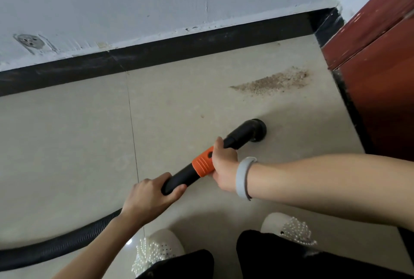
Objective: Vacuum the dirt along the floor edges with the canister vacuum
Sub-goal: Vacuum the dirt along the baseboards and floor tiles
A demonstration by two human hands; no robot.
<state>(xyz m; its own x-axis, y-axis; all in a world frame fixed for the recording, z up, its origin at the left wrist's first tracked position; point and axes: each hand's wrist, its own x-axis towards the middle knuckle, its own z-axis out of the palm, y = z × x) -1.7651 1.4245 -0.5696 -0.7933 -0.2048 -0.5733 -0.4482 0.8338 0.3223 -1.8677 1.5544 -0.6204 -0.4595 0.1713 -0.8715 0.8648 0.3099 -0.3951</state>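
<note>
Edge vacuuming, nozzle short of the dirt patch

Item: black plastic vacuum wand with orange collar (202, 163), centre frame; left hand (149, 196) curled round its rear end, right hand (224, 166) gripping at the collar; round black nozzle head (257, 130) seemingly on the beige tiled floor (67, 144), well apart from the brown gritty dirt patch (272, 81) at upper right near the black skirting board (179, 48). Method, judged: slide nozzle flat toward patch, then along skirting, slowly. Count: one wand, one nozzle, one black ribbed hose (56, 245), one dirt patch, two hands, two pearl-beaded white shoes (156, 249)
</note>
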